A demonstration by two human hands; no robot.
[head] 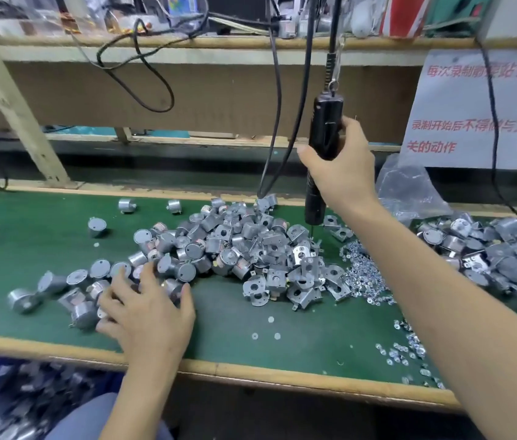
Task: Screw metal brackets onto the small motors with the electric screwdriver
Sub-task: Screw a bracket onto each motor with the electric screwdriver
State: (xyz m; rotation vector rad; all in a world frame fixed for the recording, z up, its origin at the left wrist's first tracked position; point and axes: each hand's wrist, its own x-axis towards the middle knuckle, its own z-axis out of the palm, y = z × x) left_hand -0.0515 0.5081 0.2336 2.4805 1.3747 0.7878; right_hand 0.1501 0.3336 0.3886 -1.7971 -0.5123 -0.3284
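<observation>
A heap of small round silver motors [206,246] covers the middle of the green bench mat [251,341]. Bent metal brackets [301,277] lie piled at the heap's right side, with a spill of small screws [362,274] beside them. My right hand [343,166] grips the black electric screwdriver [322,147], which hangs upright from a cord with its bit just above the brackets. My left hand [146,306] lies with spread fingers over loose motors at the heap's left edge; whether it holds one is hidden.
More motors with brackets [498,252] are piled at the far right by a clear plastic bag [409,188]. Screws [403,350] dot the mat's front right. A blue bin of parts [12,404] sits below the bench edge. Black cables [276,122] hang behind the heap.
</observation>
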